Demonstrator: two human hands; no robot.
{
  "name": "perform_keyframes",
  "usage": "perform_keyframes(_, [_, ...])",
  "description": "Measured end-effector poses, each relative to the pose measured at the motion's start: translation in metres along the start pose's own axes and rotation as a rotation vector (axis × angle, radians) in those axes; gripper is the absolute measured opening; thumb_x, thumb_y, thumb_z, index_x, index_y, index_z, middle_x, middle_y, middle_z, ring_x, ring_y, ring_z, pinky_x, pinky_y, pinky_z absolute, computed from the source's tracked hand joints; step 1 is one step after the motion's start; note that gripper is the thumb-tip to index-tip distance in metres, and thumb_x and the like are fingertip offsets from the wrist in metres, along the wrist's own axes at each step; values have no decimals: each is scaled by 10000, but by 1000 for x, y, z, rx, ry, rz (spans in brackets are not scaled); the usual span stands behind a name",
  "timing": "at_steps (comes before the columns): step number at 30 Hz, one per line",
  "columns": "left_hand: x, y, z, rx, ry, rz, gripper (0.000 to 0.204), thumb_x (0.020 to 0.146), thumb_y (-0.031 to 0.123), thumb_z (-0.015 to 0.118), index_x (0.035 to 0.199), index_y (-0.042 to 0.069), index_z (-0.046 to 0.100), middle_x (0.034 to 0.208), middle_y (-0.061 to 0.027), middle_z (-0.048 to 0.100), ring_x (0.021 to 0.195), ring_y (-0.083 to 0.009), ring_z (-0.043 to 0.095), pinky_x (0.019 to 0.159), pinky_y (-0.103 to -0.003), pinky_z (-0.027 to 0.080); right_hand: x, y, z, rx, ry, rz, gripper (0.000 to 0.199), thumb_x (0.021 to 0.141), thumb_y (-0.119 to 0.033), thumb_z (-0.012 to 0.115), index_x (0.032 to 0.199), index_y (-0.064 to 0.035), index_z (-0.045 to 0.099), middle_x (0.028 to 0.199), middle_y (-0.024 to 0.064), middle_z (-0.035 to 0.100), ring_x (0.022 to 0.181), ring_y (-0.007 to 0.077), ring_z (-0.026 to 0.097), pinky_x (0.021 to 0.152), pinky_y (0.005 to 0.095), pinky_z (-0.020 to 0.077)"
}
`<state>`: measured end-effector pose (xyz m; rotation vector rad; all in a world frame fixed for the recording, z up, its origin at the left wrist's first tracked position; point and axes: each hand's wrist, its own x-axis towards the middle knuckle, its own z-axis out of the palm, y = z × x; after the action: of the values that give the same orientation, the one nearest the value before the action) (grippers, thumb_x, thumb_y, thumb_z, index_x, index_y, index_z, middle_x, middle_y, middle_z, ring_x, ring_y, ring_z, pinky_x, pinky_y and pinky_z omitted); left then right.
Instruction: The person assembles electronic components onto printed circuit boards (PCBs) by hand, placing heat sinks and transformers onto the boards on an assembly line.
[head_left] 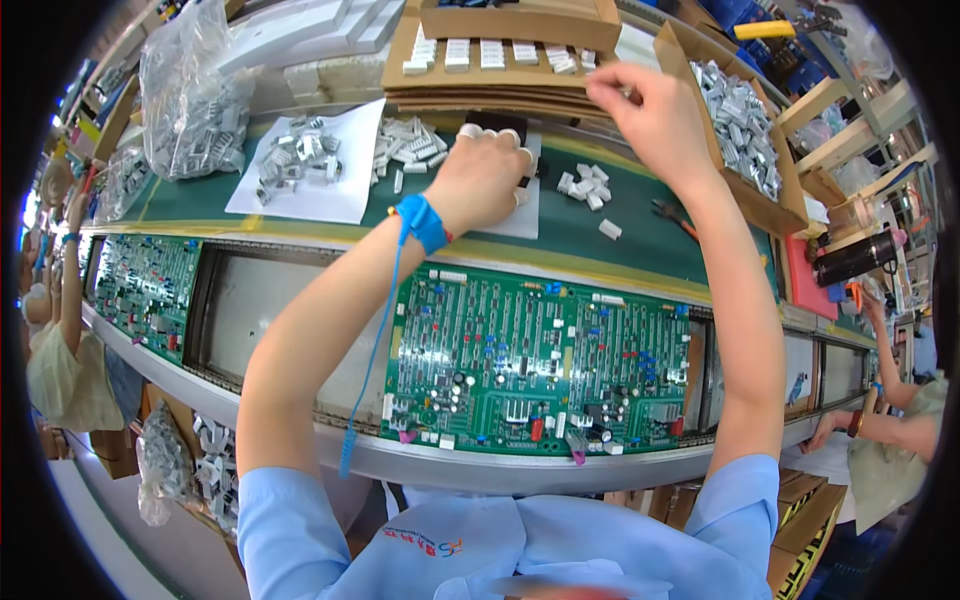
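Note:
My left hand [478,180], with a blue wrist strap [422,224] and white finger covers, is curled over a sheet of white paper [520,220] and a dark object [497,124]. What its fingers hold is hidden. My right hand [650,120] is raised at the cardboard's front edge with its fingers bent together, close to white connectors [563,62] set out in rows. Anything between those fingertips is too small to make out. Below my arms lies a green circuit board [530,350], densely fitted with parts, on the conveyor rail.
White connectors [590,186] and pliers [676,218] lie on the green mat. Metal parts fill a carton [740,130] at the right and lie on paper [345,185] at the left. A plastic bag [195,100] stands behind. Other people work at both sides.

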<state>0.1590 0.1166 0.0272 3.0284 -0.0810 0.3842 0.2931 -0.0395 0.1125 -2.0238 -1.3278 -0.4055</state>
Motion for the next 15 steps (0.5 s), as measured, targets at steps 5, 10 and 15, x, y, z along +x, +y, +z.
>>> perform_keyframes(5, [-8,8,-11,-13,113,104,227,740,155,684,928,50,613,853,-129,628,852,-338,617,844,-439,428,95,17,16,-275,86,-117,204,848,-216,654,995,-85,709,881,110,711,755,240,678,673,357,528])
perform_keyframes(10, [-62,8,-44,-365,160,42,218,827,141,675,1010,43,608,876,-157,649,853,-374,619,794,-439,474,142,-1,52,-199,-128,-131,258,808,-173,595,1033,-143,719,1053,180,684,971,325,656,836,425,513])
perform_keyframes(15, [-100,-5,-60,-883,8,-71,337,885,4,616,1220,42,613,1002,-125,683,935,-246,672,839,-328,518,236,95,126,-419,-385,-2,408,736,-86,560,1120,-77,699,1138,204,654,1066,335,630,951,371,482])
